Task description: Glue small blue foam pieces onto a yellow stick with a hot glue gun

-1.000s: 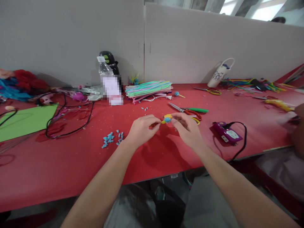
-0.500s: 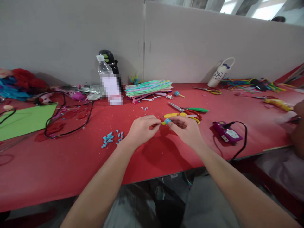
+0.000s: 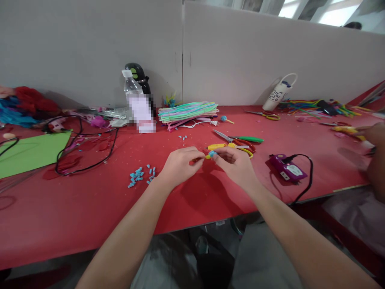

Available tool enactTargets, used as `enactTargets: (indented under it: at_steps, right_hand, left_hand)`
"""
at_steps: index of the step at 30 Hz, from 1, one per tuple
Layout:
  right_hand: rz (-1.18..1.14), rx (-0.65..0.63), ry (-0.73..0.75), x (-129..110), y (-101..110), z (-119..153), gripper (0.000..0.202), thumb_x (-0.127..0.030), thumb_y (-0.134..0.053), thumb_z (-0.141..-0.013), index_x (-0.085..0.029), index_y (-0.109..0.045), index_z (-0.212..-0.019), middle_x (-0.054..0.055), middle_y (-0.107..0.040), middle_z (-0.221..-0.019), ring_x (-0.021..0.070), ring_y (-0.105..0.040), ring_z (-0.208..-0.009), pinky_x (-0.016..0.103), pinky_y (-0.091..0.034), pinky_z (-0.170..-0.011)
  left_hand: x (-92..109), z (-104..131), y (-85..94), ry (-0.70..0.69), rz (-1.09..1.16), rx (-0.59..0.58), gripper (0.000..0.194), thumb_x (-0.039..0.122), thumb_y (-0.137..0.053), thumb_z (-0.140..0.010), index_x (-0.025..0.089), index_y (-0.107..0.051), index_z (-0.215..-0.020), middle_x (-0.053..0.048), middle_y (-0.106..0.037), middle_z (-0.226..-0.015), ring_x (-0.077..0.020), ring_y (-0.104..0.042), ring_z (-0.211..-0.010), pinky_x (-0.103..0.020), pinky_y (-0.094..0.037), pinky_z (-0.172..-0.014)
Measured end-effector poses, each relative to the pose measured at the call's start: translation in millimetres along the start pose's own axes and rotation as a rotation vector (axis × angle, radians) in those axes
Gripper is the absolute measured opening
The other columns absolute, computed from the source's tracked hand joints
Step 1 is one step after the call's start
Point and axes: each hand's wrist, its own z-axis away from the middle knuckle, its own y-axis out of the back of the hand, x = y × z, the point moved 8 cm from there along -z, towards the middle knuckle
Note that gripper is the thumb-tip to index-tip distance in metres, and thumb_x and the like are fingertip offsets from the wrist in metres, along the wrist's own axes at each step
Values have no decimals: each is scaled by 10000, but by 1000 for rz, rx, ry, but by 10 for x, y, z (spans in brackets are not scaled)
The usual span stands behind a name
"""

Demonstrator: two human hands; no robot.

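My left hand (image 3: 184, 162) is closed in a pinch round a thin yellow stem (image 3: 208, 157), most of it hidden by the fingers. At the stem's right end sits a small fuzzy blue head (image 3: 213, 153), and the fingertips of my right hand (image 3: 236, 163) are closed on it. Both hands are above the red table. Just behind my right hand lie a yellow-handled tool (image 3: 217, 147) and scissors with red handles (image 3: 240, 143). Short blue pieces (image 3: 137, 175) are scattered left of my left hand.
Behind the hands lies a bundle of pastel pipe cleaners (image 3: 188, 114), with a blue ball on a yellow stem (image 3: 223, 119) beside it. A purple charger (image 3: 287, 167) with a black cord is at right. A plastic bottle (image 3: 132, 85) stands at back left. Another person's hand (image 3: 375, 136) is far right.
My hands and the piece between them stay almost in place. At far right, the other person's hand has moved over the yellow item there.
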Motion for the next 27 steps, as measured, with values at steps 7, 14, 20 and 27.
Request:
enactTargets:
  at_steps: [7,14,20,27]
  right_hand:
    - [76,-18,-66,21,48,25,155,-299,-615,-861,-191,-696,-939,40,-722,-801,179,-671,-684,330,-553,-649]
    - [513,-402,-101,216,124,92,361,-365,-505,-920,-208,-513,-595,-13,-566,-529,138,-516,-491,281,-368,-484]
    - [619,-340,-275,568,702,32,246,-334,-630,-789,-204,-602,-582,2,-614,-534,165,-571,-511,280,-392,-480]
    - [548,-112,-71,508,632,-200,390,-508,-747,-735,-198,-722,-971,47,-725,-829,220,-656,-710,316,-490,-601]
  left_hand:
    - [-179,-17,75,131,-58,10,170,235,-529,-922,214,-696,-945,-29,-720,-920,-164,-633,-802,-270,-472,-717]
    - [-419,-8,85,260,-69,29,128,193,-497,-919,192,-625,-915,-55,-700,-908,-194,-628,-825,-309,-462,-710]
    - [-452,-7,80,268,-71,40,128,171,-481,-916,188,-598,-868,-47,-671,-814,-174,-597,-721,-284,-413,-630]
    - [-467,-1,78,313,-85,21,153,204,-458,-942,184,-588,-864,-29,-639,-732,-150,-540,-613,-266,-348,-567]
